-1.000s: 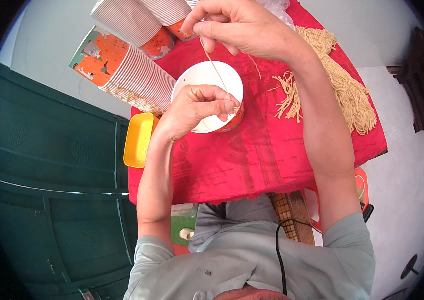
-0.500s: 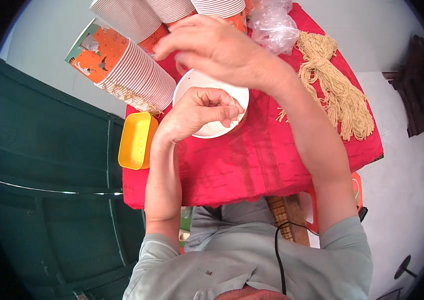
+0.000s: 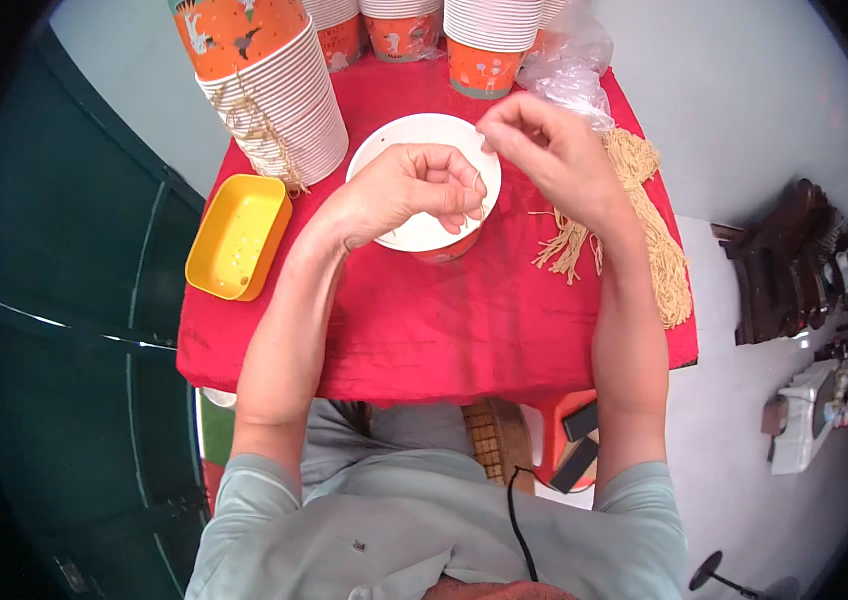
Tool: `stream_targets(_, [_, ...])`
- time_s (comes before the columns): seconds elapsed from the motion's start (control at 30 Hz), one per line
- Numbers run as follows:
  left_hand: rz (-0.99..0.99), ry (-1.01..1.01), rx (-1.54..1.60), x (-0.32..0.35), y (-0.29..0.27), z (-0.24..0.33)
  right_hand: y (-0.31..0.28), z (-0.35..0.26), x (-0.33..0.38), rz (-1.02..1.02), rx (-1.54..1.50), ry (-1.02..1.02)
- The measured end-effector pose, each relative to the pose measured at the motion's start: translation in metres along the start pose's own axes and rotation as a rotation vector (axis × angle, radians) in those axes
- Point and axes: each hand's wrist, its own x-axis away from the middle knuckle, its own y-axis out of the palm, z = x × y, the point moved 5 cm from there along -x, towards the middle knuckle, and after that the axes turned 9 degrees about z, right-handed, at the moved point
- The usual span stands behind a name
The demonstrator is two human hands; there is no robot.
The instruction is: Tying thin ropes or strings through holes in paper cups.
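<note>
My left hand (image 3: 409,193) is closed in a pinch above a paper bucket (image 3: 442,256) with a white round top and an orange side. Between its thumb and fingertips is a thin tan string (image 3: 477,183). My right hand (image 3: 556,150) hovers just right of the bucket's far rim, fingers bent and drawn together; whatever they may hold is too small to make out. A thick bundle of tan strings (image 3: 666,265) lies along the table's right side, partly behind my right forearm. Its loose ends (image 3: 566,246) spread out left of that forearm.
On the red tablecloth (image 3: 444,345), a tall stack of paper buckets (image 3: 294,110) leans at the left, with strings draped down it. A yellow tray (image 3: 239,235) sits at the left edge. More bucket stacks (image 3: 399,35) and a clear plastic bag (image 3: 569,70) stand at the back.
My right hand has come down and right, from above the bucket to beside its rim. My left hand keeps its pinch over the bucket. The whole view has shifted.
</note>
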Motion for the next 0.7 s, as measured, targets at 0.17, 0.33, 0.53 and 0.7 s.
stream_targets(0.17, [0.018, 0.012, 0.03, -0.006, -0.002, -0.002, 0.002, 0.035, 0.041, -0.034, -0.108, 0.079])
stream_targets(0.33, [0.024, 0.047, 0.004, -0.004, -0.005, -0.001, 0.011, 0.017, 0.051, -0.02, -0.062, -0.126])
stream_targets(0.53, [0.035, 0.072, -0.04, -0.005, -0.005, -0.001, 0.012, 0.018, 0.054, 0.038, 0.038, -0.185])
stream_targets(0.7, [0.016, 0.091, -0.035, -0.003, -0.004, -0.003, 0.015, 0.011, 0.053, 0.055, 0.062, -0.245])
